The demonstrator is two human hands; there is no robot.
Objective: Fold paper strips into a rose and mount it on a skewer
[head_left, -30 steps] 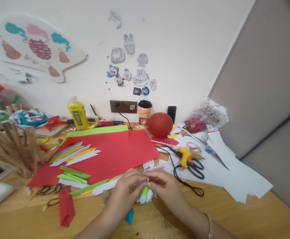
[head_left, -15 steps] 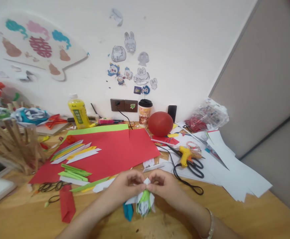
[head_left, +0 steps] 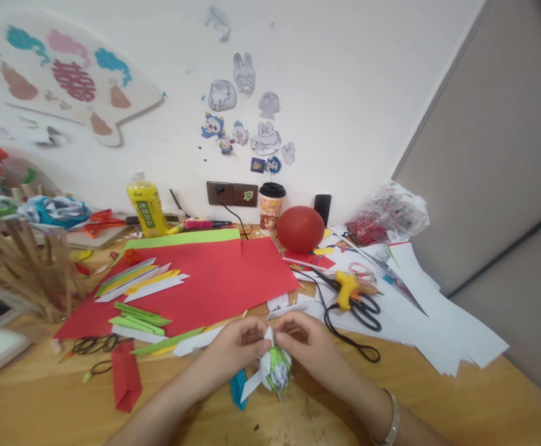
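Near the front of the table I hold a bundle of folded white and green paper between both hands. My left hand is closed, its thumb and fingers pinching the upper left of the bundle by a white point. On the opposite side my right hand is also closed, thumb and fingertips at the top of the same paper. A white strip sticks out at the bundle's lower left. Partly hidden behind it lies a folded blue paper. A folded red paper rests farther left.
Paper strips lie on a red sheet. To the right are a yellow glue gun, black-handled scissors and white paper. A red balloon, a cup and a bottle stand along the wall.
The paper bundle has turned and tilted in my hands, its lower end swinging slightly right and up. More of its white and green folds show. Both hands keep their pinch.
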